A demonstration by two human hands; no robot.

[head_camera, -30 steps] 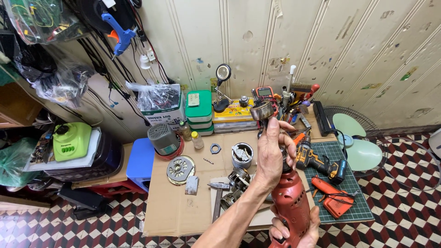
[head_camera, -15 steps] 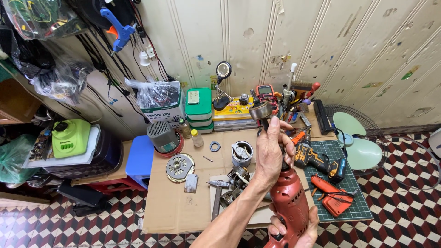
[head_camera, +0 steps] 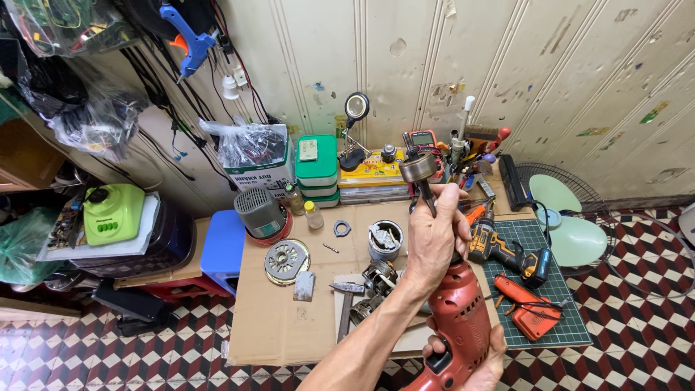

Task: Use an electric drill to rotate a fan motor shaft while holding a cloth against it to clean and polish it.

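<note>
**Red drill held upright, left hand at its nose, over a cluttered bench**

Left hand (head_camera: 433, 242): forearm rises from the lower edge of the view, wrist straight, back of the hand toward the camera; fingers curled closed around the front end of the red drill (head_camera: 463, 326) and the lower part of a dark shaft (head_camera: 428, 197) that stands up out of the fist

Right hand (head_camera: 474, 362): low at the bottom edge, palm up, fingers wrapped about the drill's handle; only partly in view

Red drill: body tilted slightly, nose upward, directly between the two hands, left hand above and right hand below

Shaft fitting: a round metal drum (head_camera: 419, 167) sits at the shaft's top, above the left hand's fingertips and clear of them

Beneath: brown cardboard sheet (head_camera: 268, 326) covering the bench. To the right, on a green cutting mat (head_camera: 565, 318), a yellow-and-black cordless drill (head_camera: 507, 250) and an orange tool (head_camera: 527, 310). To the left, a metal tin (head_camera: 385, 239) and a round gilt disc (head_camera: 287, 261)
</note>
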